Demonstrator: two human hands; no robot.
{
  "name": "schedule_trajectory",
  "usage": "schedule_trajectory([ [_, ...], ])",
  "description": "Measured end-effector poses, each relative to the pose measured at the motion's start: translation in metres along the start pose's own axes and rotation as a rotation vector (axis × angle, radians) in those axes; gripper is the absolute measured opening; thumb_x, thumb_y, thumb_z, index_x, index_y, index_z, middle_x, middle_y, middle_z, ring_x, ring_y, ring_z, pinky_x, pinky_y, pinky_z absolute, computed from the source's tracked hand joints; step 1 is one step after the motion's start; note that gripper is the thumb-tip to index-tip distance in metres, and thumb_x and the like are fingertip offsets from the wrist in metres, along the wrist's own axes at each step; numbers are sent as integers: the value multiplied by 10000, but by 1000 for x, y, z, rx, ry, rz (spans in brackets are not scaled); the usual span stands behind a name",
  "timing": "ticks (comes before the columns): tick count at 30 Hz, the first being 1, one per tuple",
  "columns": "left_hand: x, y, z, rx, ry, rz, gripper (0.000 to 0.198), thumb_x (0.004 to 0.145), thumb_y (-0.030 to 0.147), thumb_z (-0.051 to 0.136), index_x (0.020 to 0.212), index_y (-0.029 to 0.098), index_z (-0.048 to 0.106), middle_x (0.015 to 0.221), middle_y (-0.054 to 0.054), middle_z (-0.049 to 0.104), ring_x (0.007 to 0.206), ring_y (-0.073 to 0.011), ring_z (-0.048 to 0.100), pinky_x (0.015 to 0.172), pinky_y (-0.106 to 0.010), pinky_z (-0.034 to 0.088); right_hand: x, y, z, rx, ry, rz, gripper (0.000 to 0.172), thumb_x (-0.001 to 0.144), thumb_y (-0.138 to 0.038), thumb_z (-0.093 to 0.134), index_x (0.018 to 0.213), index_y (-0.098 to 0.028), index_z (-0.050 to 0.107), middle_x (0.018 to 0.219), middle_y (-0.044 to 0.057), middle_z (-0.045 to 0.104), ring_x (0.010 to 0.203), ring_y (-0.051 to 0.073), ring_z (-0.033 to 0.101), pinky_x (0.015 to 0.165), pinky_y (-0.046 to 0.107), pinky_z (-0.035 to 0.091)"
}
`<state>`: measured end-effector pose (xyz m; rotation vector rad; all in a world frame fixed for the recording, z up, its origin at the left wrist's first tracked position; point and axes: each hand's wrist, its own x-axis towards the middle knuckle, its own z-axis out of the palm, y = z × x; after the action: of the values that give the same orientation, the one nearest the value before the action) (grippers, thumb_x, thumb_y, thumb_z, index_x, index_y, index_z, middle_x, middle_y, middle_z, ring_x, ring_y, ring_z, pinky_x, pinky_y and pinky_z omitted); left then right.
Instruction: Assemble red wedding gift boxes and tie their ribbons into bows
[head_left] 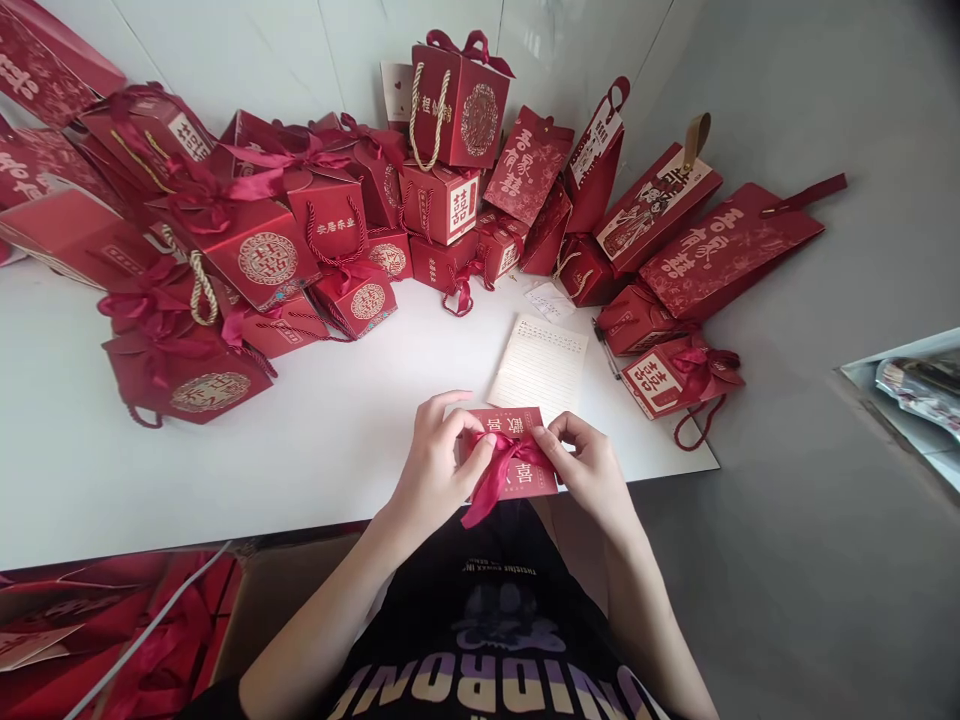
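A flat red card or small packet [517, 482] with gold characters lies at the front edge of the white table, between my hands. Across its middle runs a dark pink satin ribbon [491, 488], tied in a bow. My left hand [442, 445] pinches the bow's left loop between thumb and forefinger. On the other side, my right hand [585, 455] grips the right loop in the same way. One ribbon tail hangs over the table edge. A lined notebook [541, 362] with handwriting on its top lines lies just beyond the card.
Red gift boxes [277, 258] with ribbons and cord handles crowd the table's [337, 430] left and back. Tall red bags [735, 250] lean at the right, near a pen [606, 348] and paper slip [550, 299]. Below left, a carton holds red packaging [90, 640].
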<state>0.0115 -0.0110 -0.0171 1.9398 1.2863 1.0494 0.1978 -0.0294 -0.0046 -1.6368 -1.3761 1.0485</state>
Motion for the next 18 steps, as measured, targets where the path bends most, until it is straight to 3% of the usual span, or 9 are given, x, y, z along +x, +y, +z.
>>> schedule_trajectory([
  [5,-3,9,-4,8,54,-145,144,848,248,535,715,205,503,900,-39,514,981,-212,538,852,-378,466,-6,4,1,101,4,26,382,821,-525,573,662,-197,460,611,-41,436,475,78,346,424,213,291],
  [9,-5,15,-9,-104,-42,-336,214,861,287,502,668,206,455,734,4,502,718,-155,542,671,-291,465,-7,8,4,147,22,29,403,801,-552,584,658,-201,448,615,-36,433,481,81,345,419,214,302],
  [12,-7,15,-6,-252,-93,-443,250,886,333,459,674,213,399,627,38,460,565,-117,483,527,-237,397,-7,9,8,195,30,48,410,794,-564,589,661,-207,436,600,-39,428,479,87,366,419,215,309],
  [18,-12,10,4,-237,-46,-432,242,898,338,407,690,219,372,591,52,397,511,-105,385,490,-235,332,-7,11,8,287,36,57,409,782,-555,614,654,-204,447,596,-39,444,507,96,390,461,223,321],
])
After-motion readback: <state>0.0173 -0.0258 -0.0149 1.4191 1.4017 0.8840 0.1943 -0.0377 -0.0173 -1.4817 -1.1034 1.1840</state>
